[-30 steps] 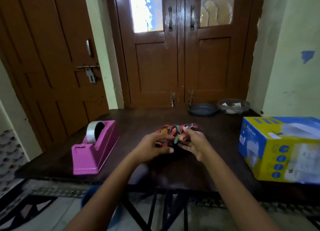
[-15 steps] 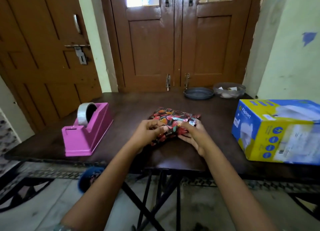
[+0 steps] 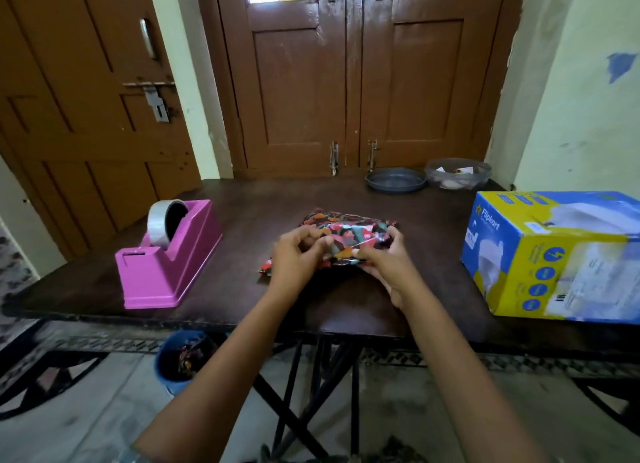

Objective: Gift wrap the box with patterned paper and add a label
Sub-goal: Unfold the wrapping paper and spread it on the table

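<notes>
I see a dark wooden tabletop (image 3: 263, 202) on crossed black metal legs (image 3: 311, 393), set against a brown double door (image 3: 346, 81) with glazed upper panels. The wrapped box (image 3: 349, 235), covered in dark paper with a red, orange and green pattern, lies near the middle of the tabletop. My left hand (image 3: 298, 254) curls its fingers onto the paper at the near left end; my right hand (image 3: 384, 265) pinches a fold of paper at the near right end between thumb and fingers. To the left, well apart from the box, stands a pink tape dispenser (image 3: 173, 265) carrying a roll of clear tape (image 3: 166, 221). At the right edge rests a yellow and blue carton (image 3: 554, 254). At the far side, a shallow dark dish (image 3: 396, 180) sits just beside a clear bowl (image 3: 457, 178) holding scraps I cannot identify. A second brown door (image 3: 69, 81) with a metal latch (image 3: 156, 98) stands at the left. The pale wall (image 3: 571, 98) at the right bears a blue patch (image 3: 620, 65). A blue bin (image 3: 176, 358) stands on the floor below the tabletop.
</notes>
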### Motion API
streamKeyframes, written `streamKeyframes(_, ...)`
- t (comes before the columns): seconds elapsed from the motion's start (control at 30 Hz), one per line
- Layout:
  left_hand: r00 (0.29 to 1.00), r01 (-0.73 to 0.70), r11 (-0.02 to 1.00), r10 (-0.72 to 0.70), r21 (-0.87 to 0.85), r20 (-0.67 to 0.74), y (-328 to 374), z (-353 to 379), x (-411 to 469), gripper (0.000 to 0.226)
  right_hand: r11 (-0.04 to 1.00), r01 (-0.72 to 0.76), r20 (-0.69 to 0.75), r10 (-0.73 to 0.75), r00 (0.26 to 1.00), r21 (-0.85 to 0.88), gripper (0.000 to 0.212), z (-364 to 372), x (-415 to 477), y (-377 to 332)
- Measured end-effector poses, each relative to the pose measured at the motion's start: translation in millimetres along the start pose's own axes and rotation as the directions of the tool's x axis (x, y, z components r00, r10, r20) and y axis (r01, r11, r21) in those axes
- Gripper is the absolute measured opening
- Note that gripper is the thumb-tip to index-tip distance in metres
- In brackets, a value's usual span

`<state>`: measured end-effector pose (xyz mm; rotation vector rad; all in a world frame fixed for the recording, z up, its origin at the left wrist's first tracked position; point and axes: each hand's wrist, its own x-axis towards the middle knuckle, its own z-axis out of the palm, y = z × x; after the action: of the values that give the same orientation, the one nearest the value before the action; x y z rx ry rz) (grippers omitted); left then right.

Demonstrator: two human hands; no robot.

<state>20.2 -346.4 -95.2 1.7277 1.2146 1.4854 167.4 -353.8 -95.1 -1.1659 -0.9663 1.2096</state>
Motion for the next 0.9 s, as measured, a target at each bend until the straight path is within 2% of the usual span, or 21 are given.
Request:
streamKeyframes(0.2, 0.946, 0.23, 0.94, -0.276, -0.25, -0.168, -13, -4, 14, 0.017, 1.0, -0.017, -0.049, 0.017, 0.999, -0.007, 0.089, -2, 5, 1)
streamKeyframes(0.3, 0.921, 0.226, 0.947, -0.284, -0.228, -0.268, -11, 0, 18, 0.018, 0.999, -0.016, -0.079, 0.012, 0.997, -0.049, 0.089, -2, 7, 1)
streamKeyframes(0.4, 0.826, 0.213, 0.922, -0.346, -0.322, -0.444, -1, -8, 32, 0.017, 0.997, 0.03, -0.156, -0.041, 0.987, -0.078, 0.082, -9, 5, 0)
streamKeyframes(0.47, 0.799, 0.205, 0.936, -0.329, -0.286, -0.504, 7, -21, 43, 0.01, 0.997, 0.031, -0.179, -0.044, 0.983, -0.076, 0.073, -10, 6, -2)
streamKeyframes(0.53, 0.848, 0.197, 0.963, -0.261, -0.183, -0.46, 12, -28, 45, 0.005, 0.994, 0.036, -0.173, -0.053, 0.984, -0.1, 0.06, -7, 6, -4)
streamKeyframes(0.63, 0.938, 0.126, 0.989, -0.146, -0.082, -0.313, 17, -26, 36, 0.017, 0.992, 0.094, -0.14, -0.105, 0.984, -0.087, 0.027, -1, 3, -5)
streamKeyframes(0.7, 0.963, 0.054, 0.998, -0.06, -0.031, -0.264, 17, -23, 29, 0.02, 0.992, 0.121, -0.121, -0.124, 0.985, -0.031, 0.01, -1, -1, -7)
streamKeyframes(0.83, 0.992, 0.038, 0.999, -0.041, -0.029, -0.122, 24, -20, 19, 0.032, 0.994, 0.106, -0.108, -0.107, 0.988, -0.021, 0.012, -5, 2, -13)
streamKeyframes(0.9, 0.998, 0.062, 0.992, -0.066, 0.111, 0.026, 32, -22, 20, 0.037, 0.996, 0.081, -0.127, -0.085, 0.988, -0.035, 0.013, -7, 7, -15)
